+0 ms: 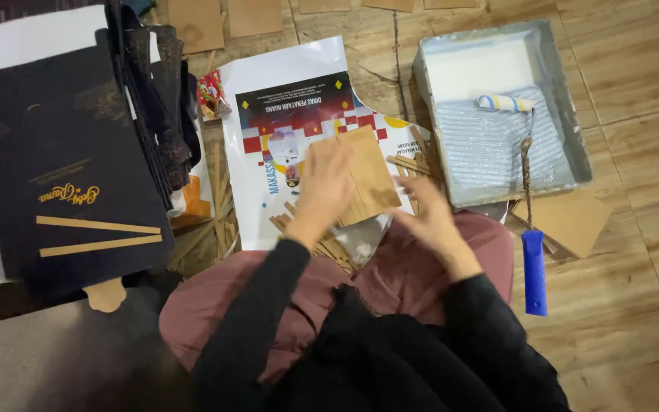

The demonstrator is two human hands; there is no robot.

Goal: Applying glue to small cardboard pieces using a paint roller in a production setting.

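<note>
The brown card (pixel 368 179) lies flat on the printed sheet (pixel 291 130) in front of my knees, its long axis running away from me and tilted a little to the right. My left hand (pixel 322 187) rests on its left half, fingers spread and pressed flat, so that hand is the nearer one, touching it. My right hand (pixel 429 217) sits just beside the card's lower right corner, fingers loosely open; it is blurred and I cannot tell whether it pinches anything.

One card under my hands; several thin brown strips (pixel 413 162) poke out beside it, too tangled to count. To the right stands one grey tray (pixel 573 137) with one roller (pixel 532 252) lying across it, blue handle toward me. To the left lies one stack of dark folders (pixel 78 175). More brown cards (pixel 196 23) lie along the far floor.
</note>
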